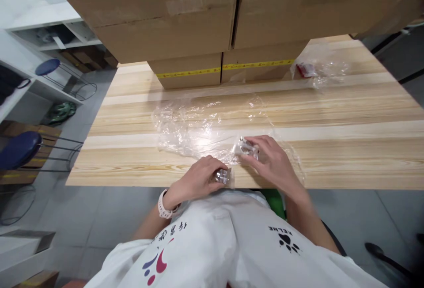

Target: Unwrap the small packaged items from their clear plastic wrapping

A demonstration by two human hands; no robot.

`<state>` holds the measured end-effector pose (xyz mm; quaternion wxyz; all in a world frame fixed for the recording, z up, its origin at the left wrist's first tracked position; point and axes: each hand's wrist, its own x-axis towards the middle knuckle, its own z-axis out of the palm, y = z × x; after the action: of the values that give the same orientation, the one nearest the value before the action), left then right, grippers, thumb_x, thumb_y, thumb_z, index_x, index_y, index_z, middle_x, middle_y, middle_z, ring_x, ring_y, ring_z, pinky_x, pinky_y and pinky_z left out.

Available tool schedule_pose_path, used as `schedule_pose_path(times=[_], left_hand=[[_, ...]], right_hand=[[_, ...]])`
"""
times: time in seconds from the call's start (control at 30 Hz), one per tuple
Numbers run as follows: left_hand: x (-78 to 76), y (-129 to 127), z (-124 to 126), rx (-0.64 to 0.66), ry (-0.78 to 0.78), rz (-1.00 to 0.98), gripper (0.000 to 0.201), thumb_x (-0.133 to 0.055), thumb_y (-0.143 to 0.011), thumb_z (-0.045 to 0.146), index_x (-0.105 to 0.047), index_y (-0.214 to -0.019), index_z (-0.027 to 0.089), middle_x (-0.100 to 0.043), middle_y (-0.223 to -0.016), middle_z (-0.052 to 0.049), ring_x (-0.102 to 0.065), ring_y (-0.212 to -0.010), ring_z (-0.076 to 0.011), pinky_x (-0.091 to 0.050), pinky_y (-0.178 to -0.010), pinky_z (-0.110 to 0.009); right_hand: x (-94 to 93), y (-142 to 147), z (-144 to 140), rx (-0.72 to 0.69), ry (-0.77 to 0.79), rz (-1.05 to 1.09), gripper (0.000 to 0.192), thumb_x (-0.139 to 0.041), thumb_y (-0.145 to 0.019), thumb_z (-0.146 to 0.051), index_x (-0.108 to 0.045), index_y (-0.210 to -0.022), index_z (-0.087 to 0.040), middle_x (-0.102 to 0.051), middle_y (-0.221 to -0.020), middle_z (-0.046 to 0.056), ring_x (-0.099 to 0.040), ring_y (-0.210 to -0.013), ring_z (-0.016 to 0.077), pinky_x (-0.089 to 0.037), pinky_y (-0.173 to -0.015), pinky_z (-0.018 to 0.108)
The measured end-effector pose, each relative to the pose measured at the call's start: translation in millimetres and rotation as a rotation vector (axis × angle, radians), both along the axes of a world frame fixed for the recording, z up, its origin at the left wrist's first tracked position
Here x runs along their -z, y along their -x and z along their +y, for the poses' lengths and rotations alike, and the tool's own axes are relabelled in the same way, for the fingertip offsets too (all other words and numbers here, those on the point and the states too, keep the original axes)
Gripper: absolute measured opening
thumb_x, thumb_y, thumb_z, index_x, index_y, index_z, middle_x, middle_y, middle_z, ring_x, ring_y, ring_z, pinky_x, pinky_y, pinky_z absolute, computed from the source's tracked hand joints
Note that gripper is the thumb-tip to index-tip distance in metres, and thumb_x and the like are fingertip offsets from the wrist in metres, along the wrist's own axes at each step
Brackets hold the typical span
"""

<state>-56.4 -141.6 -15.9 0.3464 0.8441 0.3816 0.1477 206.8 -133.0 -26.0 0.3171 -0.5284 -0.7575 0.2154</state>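
Observation:
Near the table's front edge, my left hand (199, 176) is closed around a small clear plastic packet (222, 176) with something shiny inside. My right hand (273, 162) grips a second small clear packet (246, 147) between thumb and fingers, a little farther from me and to the right. What the packets contain is too small to make out. Under and behind both hands, a large crumpled sheet of clear plastic film (188, 124) lies spread on the wooden table (331, 146).
Large cardboard boxes (165, 14) are stacked at the back of the table, the lower ones with yellow tape. At the back right lies more clear film (327, 69) with a red packet (306, 70). Blue stools (20, 149) and shelves (53, 14) stand to the left.

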Motion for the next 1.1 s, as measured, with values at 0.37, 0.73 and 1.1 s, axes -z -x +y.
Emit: schedule_pose_path(times=[0.37,0.73,1.1], left_hand=[[33.0,-5,23,-0.299,-0.274,0.148,0.022,-0.069,-0.087,0.02,-0.066,-0.109,0.018,-0.066,-0.104,-0.01,-0.057,-0.099,-0.0285,-0.051,-0.087,-0.044],[33.3,-14,24,-0.236,-0.123,0.001,0.031,-0.074,-0.088,0.022,-0.065,-0.117,0.019,-0.066,-0.107,-0.009,-0.059,-0.103,-0.0273,-0.053,-0.088,-0.042],[17.9,19,22,-0.26,-0.103,-0.182,0.068,-0.079,-0.089,0.034,-0.049,-0.149,0.029,-0.062,-0.143,-0.013,-0.061,-0.129,-0.0292,-0.055,-0.105,-0.05]], right_hand=[[16.0,6,3,-0.277,0.164,-0.128,0.028,-0.068,-0.093,-0.028,-0.069,-0.121,-0.026,-0.068,-0.113,0.009,-0.059,-0.106,0.0294,-0.052,-0.093,0.049],[1.9,13,9,-0.2,0.171,0.119,0.039,-0.071,-0.095,-0.037,-0.064,-0.133,-0.03,-0.067,-0.122,0.006,-0.061,-0.112,0.0267,-0.052,-0.097,0.047],[19.0,26,9,-0.249,0.093,0.08,0.05,-0.066,-0.098,-0.046,-0.058,-0.145,-0.032,-0.069,-0.128,0.009,-0.061,-0.115,0.0292,-0.052,-0.098,0.052]])
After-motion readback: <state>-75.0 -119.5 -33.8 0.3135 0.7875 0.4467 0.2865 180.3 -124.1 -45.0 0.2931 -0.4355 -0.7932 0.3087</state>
